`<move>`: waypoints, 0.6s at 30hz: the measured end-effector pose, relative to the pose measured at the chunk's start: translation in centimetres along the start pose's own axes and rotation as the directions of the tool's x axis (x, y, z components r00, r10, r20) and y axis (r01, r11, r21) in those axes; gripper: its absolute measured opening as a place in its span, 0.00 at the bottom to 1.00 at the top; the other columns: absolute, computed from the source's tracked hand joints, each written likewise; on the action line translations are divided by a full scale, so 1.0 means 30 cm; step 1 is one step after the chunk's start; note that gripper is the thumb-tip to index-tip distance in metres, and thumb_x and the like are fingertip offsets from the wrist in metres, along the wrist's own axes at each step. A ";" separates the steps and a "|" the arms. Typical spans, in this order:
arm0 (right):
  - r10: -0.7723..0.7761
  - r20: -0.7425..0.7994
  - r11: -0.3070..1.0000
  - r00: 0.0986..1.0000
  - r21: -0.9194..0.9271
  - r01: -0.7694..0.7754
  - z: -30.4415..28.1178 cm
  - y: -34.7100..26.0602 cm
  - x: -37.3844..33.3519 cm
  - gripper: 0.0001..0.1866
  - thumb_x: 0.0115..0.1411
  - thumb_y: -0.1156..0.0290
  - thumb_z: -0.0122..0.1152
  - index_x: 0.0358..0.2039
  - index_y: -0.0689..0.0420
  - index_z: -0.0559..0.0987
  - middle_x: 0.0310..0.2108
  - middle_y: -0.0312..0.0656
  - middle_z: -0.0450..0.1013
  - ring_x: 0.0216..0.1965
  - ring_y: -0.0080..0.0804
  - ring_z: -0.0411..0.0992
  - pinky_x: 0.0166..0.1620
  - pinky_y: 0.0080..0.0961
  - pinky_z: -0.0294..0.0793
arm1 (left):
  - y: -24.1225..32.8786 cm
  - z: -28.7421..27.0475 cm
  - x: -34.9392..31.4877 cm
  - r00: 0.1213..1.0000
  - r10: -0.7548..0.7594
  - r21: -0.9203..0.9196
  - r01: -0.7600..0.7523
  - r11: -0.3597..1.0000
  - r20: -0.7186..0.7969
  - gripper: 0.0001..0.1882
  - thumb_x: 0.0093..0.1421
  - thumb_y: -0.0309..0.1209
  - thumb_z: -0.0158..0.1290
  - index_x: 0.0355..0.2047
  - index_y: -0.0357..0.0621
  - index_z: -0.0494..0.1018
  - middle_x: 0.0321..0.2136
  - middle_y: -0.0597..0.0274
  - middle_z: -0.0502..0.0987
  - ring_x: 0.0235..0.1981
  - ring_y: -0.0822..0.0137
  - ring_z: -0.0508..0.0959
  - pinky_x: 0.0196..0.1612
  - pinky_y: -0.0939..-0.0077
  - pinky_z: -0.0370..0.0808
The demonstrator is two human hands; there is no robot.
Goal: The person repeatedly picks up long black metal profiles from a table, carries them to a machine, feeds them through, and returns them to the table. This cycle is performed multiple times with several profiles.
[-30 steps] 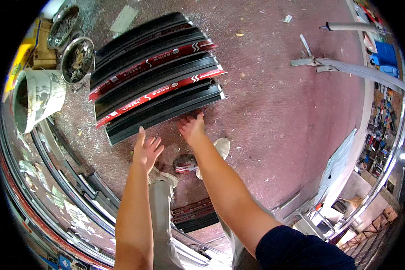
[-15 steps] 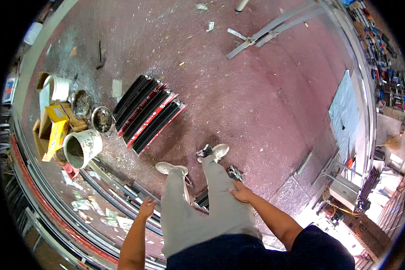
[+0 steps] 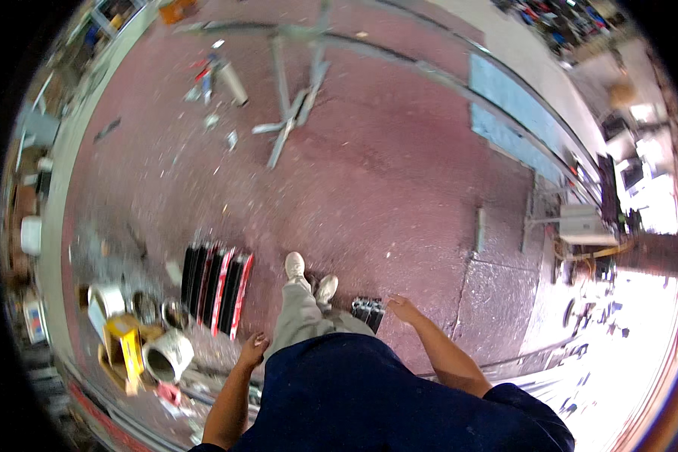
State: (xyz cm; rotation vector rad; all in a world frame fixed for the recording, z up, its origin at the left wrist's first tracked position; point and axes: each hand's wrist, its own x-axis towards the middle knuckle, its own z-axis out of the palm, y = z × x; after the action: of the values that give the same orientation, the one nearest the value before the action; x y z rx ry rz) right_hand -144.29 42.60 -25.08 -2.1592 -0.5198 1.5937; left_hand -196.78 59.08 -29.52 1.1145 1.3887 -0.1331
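My left hand (image 3: 254,351) hangs beside my left thigh, its fingers loosely curled and a little apart, with nothing visible in it. My right hand (image 3: 404,309) is held out from my right side, fingers stretched and empty. Just left of its fingertips, a bundle of black bars with silvery ends (image 3: 368,307) lies lower down on the floor, apart from the hand as far as I can tell. To the left of my legs lies a row of long black pieces with red-and-white strips (image 3: 220,292).
Left of the row stand a white bucket (image 3: 168,357), a yellow box (image 3: 131,352) and round metal pans (image 3: 175,314). Ahead, a metal stand with splayed legs (image 3: 287,130) carries a long rail. A light-blue sheet (image 3: 508,113) lies at the far right, above a metal-legged frame (image 3: 533,218).
My view has swung round and shifted, so the black-and-red row now appears lower and the metal stand farther left. My feet have come closer together. My right hand has left my thigh.
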 end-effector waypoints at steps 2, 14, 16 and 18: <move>0.043 -0.126 0.999 0.991 -0.022 -0.046 -0.136 0.029 0.009 0.29 0.64 0.55 0.56 0.60 0.61 0.71 0.56 0.51 0.73 0.56 0.40 0.71 0.57 0.32 0.70 | 0.223 0.008 0.146 0.998 0.065 0.116 -0.067 0.991 0.023 0.28 0.62 0.41 0.56 0.57 0.36 0.69 0.49 0.45 0.78 0.49 0.56 0.79 0.52 0.67 0.74; 0.375 -0.667 0.713 0.644 0.651 0.259 -0.426 0.446 -0.299 0.22 0.69 0.64 0.55 0.56 0.68 0.72 0.46 0.46 0.76 0.46 0.31 0.76 0.50 0.28 0.76 | 1.290 0.220 0.745 0.904 0.033 0.834 -0.407 0.372 0.427 0.30 0.61 0.48 0.53 0.56 0.40 0.70 0.46 0.41 0.78 0.50 0.41 0.77 0.53 0.56 0.73; 0.441 -0.682 0.663 0.583 0.685 0.300 -0.276 0.535 -0.402 0.23 0.69 0.63 0.54 0.56 0.68 0.72 0.46 0.46 0.76 0.46 0.32 0.76 0.50 0.28 0.76 | 1.464 0.301 0.831 0.906 0.024 0.841 -0.402 0.363 0.423 0.29 0.62 0.46 0.54 0.56 0.38 0.70 0.47 0.43 0.79 0.50 0.45 0.78 0.52 0.56 0.74; 0.603 -0.601 0.696 0.525 0.718 0.024 -0.056 0.720 -0.485 0.22 0.68 0.61 0.56 0.53 0.66 0.74 0.40 0.42 0.77 0.38 0.26 0.74 0.39 0.26 0.76 | 1.796 0.522 0.839 0.904 0.045 0.846 -0.415 0.334 0.426 0.28 0.63 0.44 0.54 0.56 0.37 0.69 0.46 0.45 0.80 0.48 0.50 0.79 0.51 0.58 0.74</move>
State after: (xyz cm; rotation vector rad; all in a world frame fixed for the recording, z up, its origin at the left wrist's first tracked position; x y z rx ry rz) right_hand -145.52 16.54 -24.24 -2.1199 0.7036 0.5246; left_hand -143.58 89.48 -24.24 2.1277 0.7245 -0.9770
